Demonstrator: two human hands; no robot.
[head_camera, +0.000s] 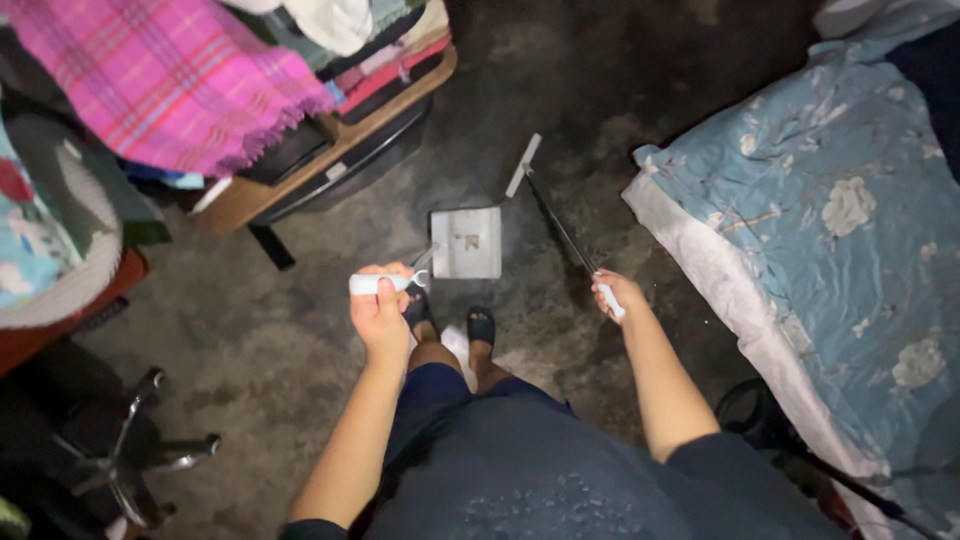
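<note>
Left hand (381, 312) grips the white handle of a light, stiff dustpan (466, 243) resting on the floor (300, 340) (near the feet); right hand (617, 293) clasps a thin, rigid broom (545, 205) by its handle end.

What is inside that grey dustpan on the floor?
The dustpan tray looks nearly bare: only a small pale mark shows near its middle. Whether that is dirt or a stamp is unclear. The left hand grips its white handle; the floor beneath it is hidden.
</note>
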